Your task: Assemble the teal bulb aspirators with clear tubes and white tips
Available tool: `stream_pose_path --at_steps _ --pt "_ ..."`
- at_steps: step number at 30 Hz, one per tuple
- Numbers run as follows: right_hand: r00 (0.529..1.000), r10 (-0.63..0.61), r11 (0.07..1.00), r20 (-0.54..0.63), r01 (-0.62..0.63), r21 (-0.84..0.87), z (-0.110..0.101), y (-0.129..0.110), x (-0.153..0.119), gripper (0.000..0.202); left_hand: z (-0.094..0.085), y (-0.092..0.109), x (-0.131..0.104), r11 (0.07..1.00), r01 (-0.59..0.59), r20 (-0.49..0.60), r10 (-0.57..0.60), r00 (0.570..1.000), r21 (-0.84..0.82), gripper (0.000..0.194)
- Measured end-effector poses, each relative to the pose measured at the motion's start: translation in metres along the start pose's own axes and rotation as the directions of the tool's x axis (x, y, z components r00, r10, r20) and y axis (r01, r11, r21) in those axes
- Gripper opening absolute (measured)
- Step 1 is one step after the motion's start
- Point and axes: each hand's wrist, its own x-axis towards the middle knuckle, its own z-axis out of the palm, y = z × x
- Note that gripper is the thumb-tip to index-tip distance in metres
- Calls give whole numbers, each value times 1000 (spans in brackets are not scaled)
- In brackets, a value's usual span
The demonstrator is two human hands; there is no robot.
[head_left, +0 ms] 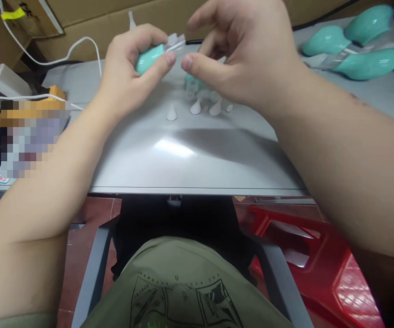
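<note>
My left hand (pixel 131 68) is wrapped round a teal bulb (pixel 150 59) with a clear plastic end (pixel 175 42) that points right, toward my other hand. Just right of that end, my right hand (pixel 231 50) hangs over the table with its fingers apart and curved; nothing shows between them. Below the hands, small white cone-shaped tips (pixel 171 114) stand on the grey table (pixel 131 164). Small clear and teal pieces (pixel 192 86) lie behind the tips, partly hidden by my right hand.
Several teal bulbs with clear parts (pixel 370 61) lie at the back right. A white charger (pixel 8 81) with cables and an orange object (pixel 55 93) are at the left. Cardboard (pixel 90 18) lines the back. A red plastic stool (pixel 319 259) stands below the table at the right.
</note>
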Motion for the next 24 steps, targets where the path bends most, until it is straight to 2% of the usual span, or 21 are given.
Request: stream_pose_path --at_steps 1,4,5,7,9,11,13,15,18,20,21,24 --pt "1000 -4 999 16 5 -51 -3 -1 0 32 -5 -3 1 999 32 11 -32 999 -11 80" --pt "987 -81 981 141 104 -166 -6 -5 -1 21 -23 -7 1 994 106 131 -103 986 -14 49" --pt "973 -110 974 202 146 -175 -4 -4 -1 21 -28 -7 1 993 114 150 -111 982 -11 45" --pt "941 -128 976 314 176 -130 5 0 1 31 -33 -7 1 995 99 151 -97 984 -5 49" --pt "915 -101 994 391 107 7 17 10 4 46 -31 -8 0 998 63 148 -64 987 11 58" --pt "902 -103 992 420 59 115 29 23 7 43 -25 -8 -1 999 44 169 -48 984 23 57" --pt "888 -170 985 428 142 98 35 35 9 40 -19 -6 -4 998 52 194 -57 979 28 50" --pt "866 -237 968 440 251 27 33 39 9 41 -17 -3 -6 998 64 197 -68 978 26 49" --pt "873 -240 960 424 280 -33 14 30 8 40 -22 -1 -6 997 75 238 -81 968 32 62" --pt "927 -179 978 330 204 -41 0 17 5 31 -27 -2 -4 995 87 276 -99 956 54 76" --pt "963 -120 991 240 130 -26 -6 11 4 26 -30 -2 -3 994 91 284 -107 953 66 81" --pt "998 13 994 55 -19 111 -12 -2 3 22 -32 0 -1 995 76 285 -92 954 66 83"
